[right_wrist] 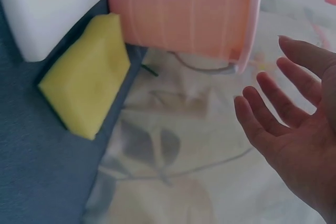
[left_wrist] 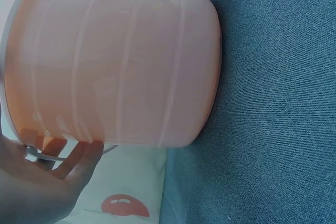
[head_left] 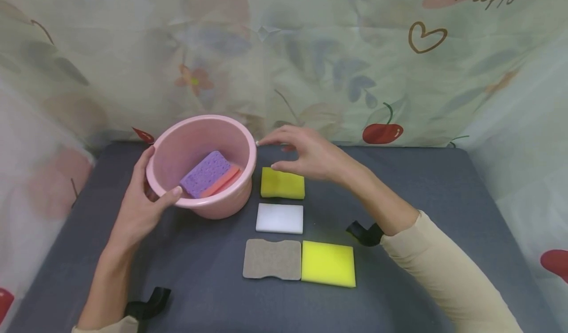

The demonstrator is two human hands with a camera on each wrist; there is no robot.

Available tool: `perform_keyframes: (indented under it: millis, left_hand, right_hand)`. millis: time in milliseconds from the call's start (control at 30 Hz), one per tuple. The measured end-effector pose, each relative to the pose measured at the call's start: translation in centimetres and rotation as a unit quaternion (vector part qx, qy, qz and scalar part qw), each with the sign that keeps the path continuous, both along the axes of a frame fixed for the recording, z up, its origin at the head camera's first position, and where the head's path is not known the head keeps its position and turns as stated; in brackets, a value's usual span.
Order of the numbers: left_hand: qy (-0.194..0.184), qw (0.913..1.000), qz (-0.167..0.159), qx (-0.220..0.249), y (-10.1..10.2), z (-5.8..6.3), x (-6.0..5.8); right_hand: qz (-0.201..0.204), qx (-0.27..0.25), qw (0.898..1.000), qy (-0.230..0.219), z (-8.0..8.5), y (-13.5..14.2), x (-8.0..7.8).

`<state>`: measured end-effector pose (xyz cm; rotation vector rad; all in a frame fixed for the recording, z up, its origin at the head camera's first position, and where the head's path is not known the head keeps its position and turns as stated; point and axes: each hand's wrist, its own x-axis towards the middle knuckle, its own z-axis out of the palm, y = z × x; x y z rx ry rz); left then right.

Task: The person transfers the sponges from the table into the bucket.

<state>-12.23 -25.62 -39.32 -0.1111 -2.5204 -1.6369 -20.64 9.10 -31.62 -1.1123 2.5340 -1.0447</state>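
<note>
My left hand [head_left: 139, 212] grips the rim of a pink bucket [head_left: 222, 208] at its left side, thumb over the edge, fingers along the outside. Inside the bucket lie a purple sponge [head_left: 205, 173] with small holes and, beside it, a flat coral-red piece [head_left: 222, 181]. My right hand [head_left: 312, 151] hovers by the bucket's right rim, fingers spread and holding nothing. In the right wrist view its fingertips [right_wrist: 242, 106] stand apart from the bucket [right_wrist: 178, 14]. Just below that hand lies a yellow sponge [head_left: 282, 184] with a dark underside.
Nearer the front are a white sponge [head_left: 279, 218], a grey-brown notched sponge [head_left: 272, 259] and a bright yellow sponge [head_left: 328, 264], the last two side by side. All lie on a dark grey cloth-covered table [head_left: 199, 274]. A patterned curtain [head_left: 310, 76] hangs behind the table.
</note>
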Motion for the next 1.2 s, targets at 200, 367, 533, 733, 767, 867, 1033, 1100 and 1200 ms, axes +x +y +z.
perform_keyframes:
  millis: [200, 367, 533, 733, 767, 867, 1033, 1100, 1200]
  left_hand:
    - [-0.001, 1.0000, -0.001, 0.006, 0.0, 0.0, -0.2]
    - [-0.002, 0.9999, -0.001, 0.011, 0.0, 0.0, 0.0]
    - [-0.001, 0.9999, -0.002, 0.011, 0.1, 0.0, 0.0]
    - [-0.001, 0.9999, -0.001, 0.014, 0.1, 0.1, -0.1]
    - [-0.001, 0.9998, -0.001, 0.017, 0.1, 0.1, -0.1]
    - [0.002, 0.9997, -0.002, 0.024, 0.1, 0.1, -0.3]
    - [0.007, 0.9996, -0.002, 0.029, 0.0, 0.1, -0.3]
    - [0.008, 0.9996, -0.002, 0.025, 0.0, 0.0, -0.2]
    - [0.005, 0.9996, -0.001, 0.028, 0.1, -0.1, -0.1]
  right_hand:
    - [-0.014, 0.007, 1.000, 0.009, -1.1, 1.3, 0.0]
    - [-0.025, 0.019, 0.999, 0.009, -2.3, 2.3, 0.2]
    - [-0.042, 0.029, 0.999, -0.005, -3.7, 3.2, 0.4]
    - [-0.051, 0.027, 0.998, -0.026, -5.4, 4.2, 0.8]
    - [-0.052, 0.024, 0.998, -0.030, -5.7, 4.4, 1.0]
    - [-0.055, 0.023, 0.998, -0.030, -6.4, 5.0, 1.4]
    - [-0.061, 0.013, 0.998, -0.029, -7.5, 5.6, 1.9]
    - [-0.062, 0.007, 0.998, -0.026, -7.9, 5.7, 1.9]
    - [-0.064, 0.004, 0.998, -0.025, -8.6, 5.8, 1.8]
